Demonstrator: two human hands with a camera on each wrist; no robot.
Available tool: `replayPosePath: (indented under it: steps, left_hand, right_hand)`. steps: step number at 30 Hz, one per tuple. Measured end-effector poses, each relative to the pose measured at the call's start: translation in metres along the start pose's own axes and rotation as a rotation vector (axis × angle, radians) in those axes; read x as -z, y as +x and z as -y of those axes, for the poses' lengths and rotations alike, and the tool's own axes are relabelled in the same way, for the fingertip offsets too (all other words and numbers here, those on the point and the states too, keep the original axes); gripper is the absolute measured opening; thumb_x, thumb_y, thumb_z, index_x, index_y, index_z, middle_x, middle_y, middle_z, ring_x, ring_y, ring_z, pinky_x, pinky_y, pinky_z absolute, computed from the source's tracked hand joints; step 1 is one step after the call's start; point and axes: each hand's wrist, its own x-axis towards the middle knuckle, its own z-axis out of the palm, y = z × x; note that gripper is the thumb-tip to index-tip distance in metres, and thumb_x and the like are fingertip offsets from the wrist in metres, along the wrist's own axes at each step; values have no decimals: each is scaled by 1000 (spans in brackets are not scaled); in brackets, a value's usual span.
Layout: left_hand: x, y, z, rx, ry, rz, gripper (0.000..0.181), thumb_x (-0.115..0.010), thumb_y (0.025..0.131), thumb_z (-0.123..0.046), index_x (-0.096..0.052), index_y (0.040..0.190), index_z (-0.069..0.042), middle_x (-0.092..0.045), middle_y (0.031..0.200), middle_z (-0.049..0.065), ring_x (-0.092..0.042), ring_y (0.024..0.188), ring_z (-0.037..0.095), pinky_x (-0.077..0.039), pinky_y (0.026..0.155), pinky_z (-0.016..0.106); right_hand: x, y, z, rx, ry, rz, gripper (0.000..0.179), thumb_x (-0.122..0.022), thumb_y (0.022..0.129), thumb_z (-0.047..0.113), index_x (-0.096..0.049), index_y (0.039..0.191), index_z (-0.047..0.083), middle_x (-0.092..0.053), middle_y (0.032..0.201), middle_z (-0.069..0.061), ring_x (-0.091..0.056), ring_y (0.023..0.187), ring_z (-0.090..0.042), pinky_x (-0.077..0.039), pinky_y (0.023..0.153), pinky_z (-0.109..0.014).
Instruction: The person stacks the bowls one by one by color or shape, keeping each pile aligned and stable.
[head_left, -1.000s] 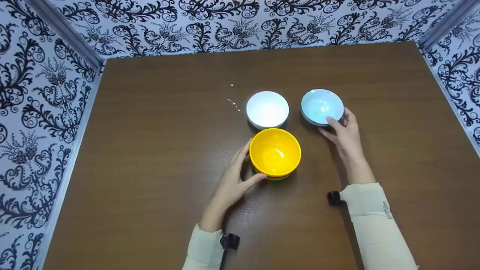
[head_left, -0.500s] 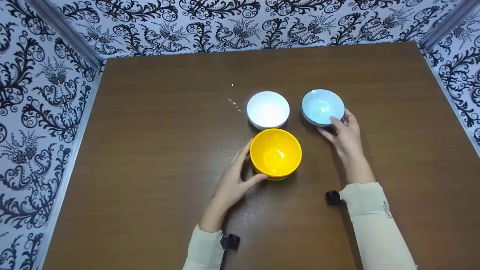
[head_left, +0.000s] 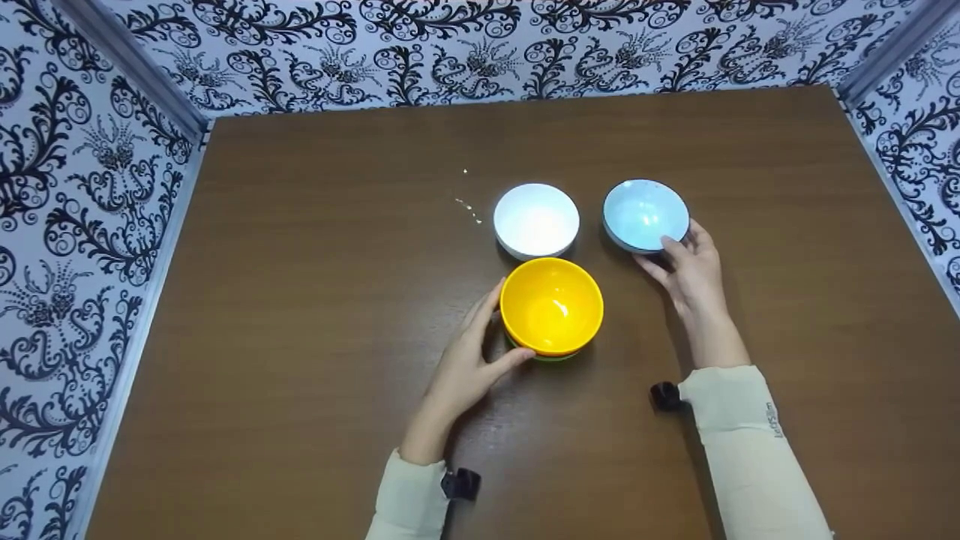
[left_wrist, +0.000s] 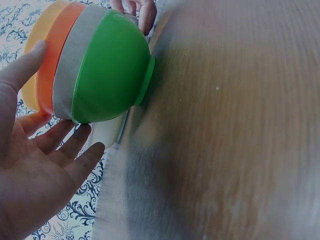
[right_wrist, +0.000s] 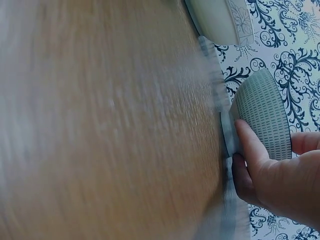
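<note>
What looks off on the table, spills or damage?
A few pale specks lie loose on the table, left of the white bowl in the head view. They look like spilled crumbs or grains; too small to tell. The blue bowl and stacked bowls show no visible damage.

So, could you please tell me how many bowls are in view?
6: yellow bowl, orange bowl, grey bowl, green bowl stacked at the left hand; white bowl beyond them; blue bowl in the right hand. Nested ones may be hidden.
</note>
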Motion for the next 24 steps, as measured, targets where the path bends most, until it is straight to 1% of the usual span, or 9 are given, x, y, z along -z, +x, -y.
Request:
replayPosePath:
  steps: [9, 14, 19, 24]
  left_hand:
    - [0, 0, -1, 12, 2, 4, 95, -76, 83, -47, -24, 159, -26, -29, 164, -5, -32, 150, 16, -31, 123, 43]
    - [0, 0, -1, -1, 2, 2, 95, -76, 84, -46, -24, 159, -24, -29, 164, -5, -33, 150, 16, -31, 123, 43]
    - [0, 0, 1, -20, -6, -1, 95, -76, 83, -47, -23, 159, -26, -30, 164, -5, -35, 149, 16, -30, 123, 43]
    - [0, 0, 1, -20, -5, 1, 94, -75, 84, -49, -23, 159, -29, -29, 164, -5, -35, 148, 16, -30, 123, 44]
  right_hand:
    - [0, 0, -1, 5, 2, -10, 68, -45, 105, 10, -9, 161, 21, -5, 170, 0, -27, 151, -27, -47, 103, -40]
    - [2, 0, 0, -1, 16, -9, 68, -44, 105, 8, -9, 161, 21, -5, 170, 0, -26, 151, -27, -46, 104, -40]
    - [3, -1, 1, -9, 27, -12, 69, -43, 104, 5, -9, 161, 21, -5, 170, 1, -25, 152, -27, -46, 103, -40]
    - [4, -3, 2, -7, 2, -19, 68, -43, 104, 6, -10, 161, 21, -5, 170, 1, -26, 152, -28, -48, 102, -39]
